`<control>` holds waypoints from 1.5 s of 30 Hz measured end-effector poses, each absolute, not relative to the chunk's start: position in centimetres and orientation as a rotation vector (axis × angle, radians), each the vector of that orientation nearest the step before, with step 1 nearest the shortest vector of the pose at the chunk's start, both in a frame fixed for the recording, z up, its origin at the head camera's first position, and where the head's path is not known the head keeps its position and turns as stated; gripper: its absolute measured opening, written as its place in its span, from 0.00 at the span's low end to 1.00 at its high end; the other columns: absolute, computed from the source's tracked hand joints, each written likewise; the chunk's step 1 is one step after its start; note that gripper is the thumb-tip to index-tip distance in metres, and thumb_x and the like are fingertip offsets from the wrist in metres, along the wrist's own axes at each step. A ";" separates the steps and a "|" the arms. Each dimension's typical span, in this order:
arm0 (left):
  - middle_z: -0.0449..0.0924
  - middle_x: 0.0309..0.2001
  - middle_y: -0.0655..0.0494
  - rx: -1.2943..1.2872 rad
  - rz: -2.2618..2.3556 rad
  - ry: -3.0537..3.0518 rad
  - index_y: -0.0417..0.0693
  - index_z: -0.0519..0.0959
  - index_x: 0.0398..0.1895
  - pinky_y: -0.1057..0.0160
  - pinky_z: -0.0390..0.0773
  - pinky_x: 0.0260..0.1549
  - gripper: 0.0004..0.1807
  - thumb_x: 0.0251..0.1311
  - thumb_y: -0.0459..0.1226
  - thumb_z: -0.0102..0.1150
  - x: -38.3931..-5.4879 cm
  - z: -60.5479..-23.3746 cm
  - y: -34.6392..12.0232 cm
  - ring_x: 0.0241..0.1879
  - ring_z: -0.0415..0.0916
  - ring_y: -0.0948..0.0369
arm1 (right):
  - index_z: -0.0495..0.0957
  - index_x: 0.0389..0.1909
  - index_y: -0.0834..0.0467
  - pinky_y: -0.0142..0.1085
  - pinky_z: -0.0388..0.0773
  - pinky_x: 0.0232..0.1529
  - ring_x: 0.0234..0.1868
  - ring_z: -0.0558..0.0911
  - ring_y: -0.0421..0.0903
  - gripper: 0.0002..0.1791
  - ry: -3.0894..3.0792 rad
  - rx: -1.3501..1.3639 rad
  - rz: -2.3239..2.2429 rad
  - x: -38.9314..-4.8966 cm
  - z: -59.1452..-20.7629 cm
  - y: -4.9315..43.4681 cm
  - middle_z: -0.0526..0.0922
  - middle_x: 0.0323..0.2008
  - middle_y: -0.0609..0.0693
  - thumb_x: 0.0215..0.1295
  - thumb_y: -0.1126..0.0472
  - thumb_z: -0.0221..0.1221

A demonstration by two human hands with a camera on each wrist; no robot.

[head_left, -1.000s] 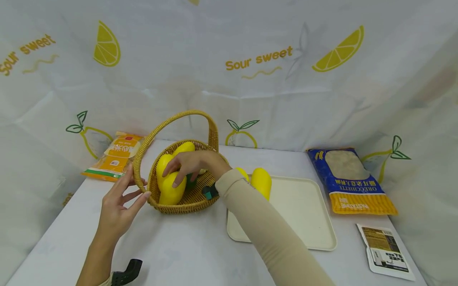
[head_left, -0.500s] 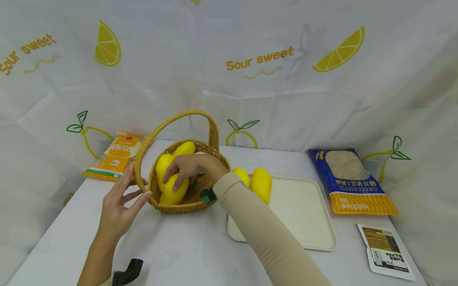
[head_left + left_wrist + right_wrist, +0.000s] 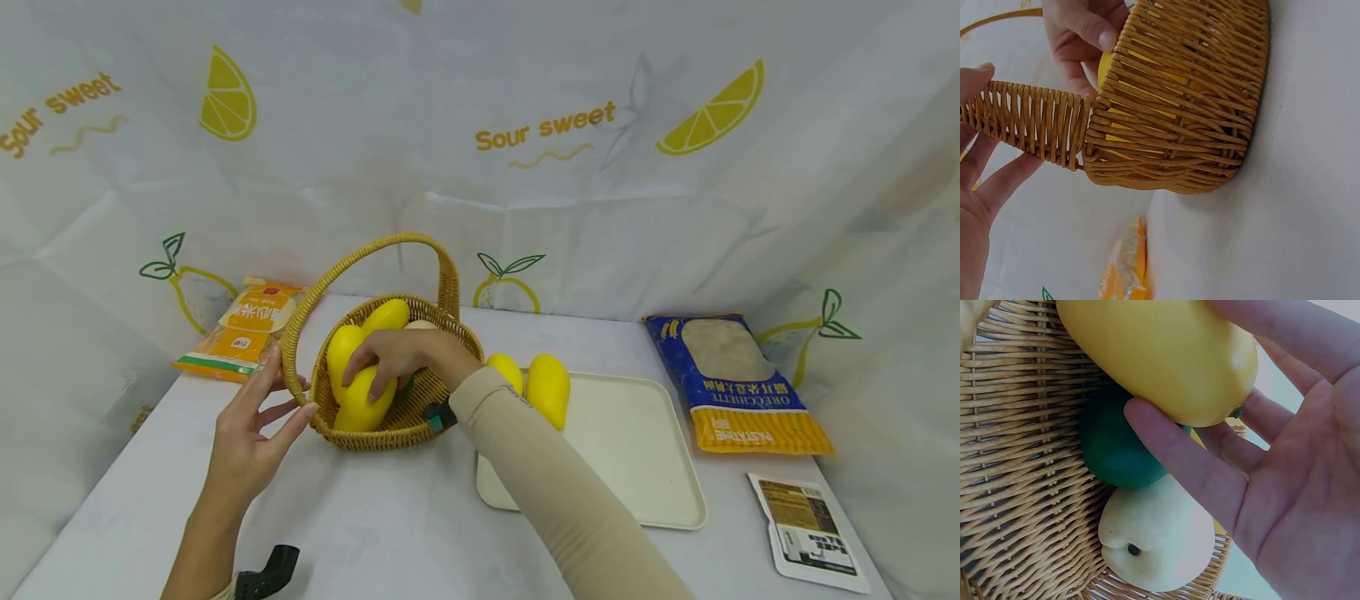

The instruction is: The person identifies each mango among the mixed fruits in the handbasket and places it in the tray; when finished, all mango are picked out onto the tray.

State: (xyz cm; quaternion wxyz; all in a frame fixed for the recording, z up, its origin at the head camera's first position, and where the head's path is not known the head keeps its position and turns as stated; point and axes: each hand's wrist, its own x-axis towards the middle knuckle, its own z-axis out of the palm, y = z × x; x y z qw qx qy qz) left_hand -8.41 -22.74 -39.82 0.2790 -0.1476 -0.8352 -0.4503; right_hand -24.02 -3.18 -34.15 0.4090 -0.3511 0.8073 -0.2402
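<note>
A wicker basket with a tall arched handle stands on the table. My left hand pinches the base of the handle between thumb and fingers. Inside the basket, my right hand holds a yellow mango, fingers round its upper end. Two more yellow fruits lie there: one at the left, one at the back. In the right wrist view a dark green fruit and a pale round fruit lie beside the mango. The hand partly hides them in the head view.
Right of the basket is a cream tray bearing a large yellow mango and a second yellow fruit. A blue pasta bag and a small pouch lie farther right. An orange bag sits behind the left hand.
My right fingers have closed in on the front mango, whose top has shifted slightly right. The left hand stays on the handle.
</note>
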 end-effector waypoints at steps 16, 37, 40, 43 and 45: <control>0.72 0.54 0.85 -0.406 -1.212 -2.238 0.48 0.58 0.80 0.83 0.79 0.48 0.55 0.48 0.14 0.68 -8.4 -39.8 -22.8 0.52 0.73 0.80 | 0.81 0.62 0.45 0.36 0.87 0.49 0.57 0.78 0.38 0.23 2.029 -0.890 -0.635 -24.2 -34.6 -3.1 0.75 0.70 0.43 0.66 0.61 0.68; 0.73 0.54 0.83 -0.406 -1.220 -2.224 0.48 0.58 0.80 0.84 0.79 0.47 0.55 0.47 0.13 0.67 -8.4 -39.7 -22.7 0.52 0.74 0.80 | 0.80 0.64 0.50 0.33 0.82 0.35 0.36 0.75 0.44 0.24 2.011 -0.984 -0.831 -25.2 -30.7 1.0 0.76 0.65 0.48 0.67 0.63 0.66; 0.73 0.54 0.82 -0.409 -1.224 -2.218 0.47 0.58 0.80 0.83 0.80 0.47 0.54 0.47 0.13 0.67 -8.4 -39.8 -22.7 0.52 0.74 0.80 | 0.79 0.65 0.50 0.36 0.83 0.56 0.56 0.77 0.42 0.25 2.041 -1.054 -0.792 -25.4 -29.9 1.8 0.75 0.68 0.46 0.67 0.61 0.65; 0.73 0.54 0.84 -0.406 -1.217 -2.224 0.46 0.58 0.80 0.84 0.79 0.47 0.54 0.48 0.13 0.67 -8.4 -39.8 -22.7 0.52 0.74 0.81 | 0.78 0.66 0.50 0.37 0.75 0.68 0.68 0.71 0.43 0.25 2.070 -1.099 -0.738 -25.5 -29.0 2.6 0.74 0.70 0.45 0.68 0.60 0.64; 0.72 0.54 0.84 -0.408 -1.211 -2.228 0.45 0.58 0.80 0.84 0.79 0.47 0.54 0.48 0.13 0.67 -8.5 -39.8 -22.7 0.52 0.73 0.81 | 0.78 0.66 0.51 0.39 0.73 0.71 0.70 0.70 0.43 0.25 2.081 -1.102 -0.720 -25.6 -28.3 3.2 0.75 0.69 0.45 0.68 0.60 0.64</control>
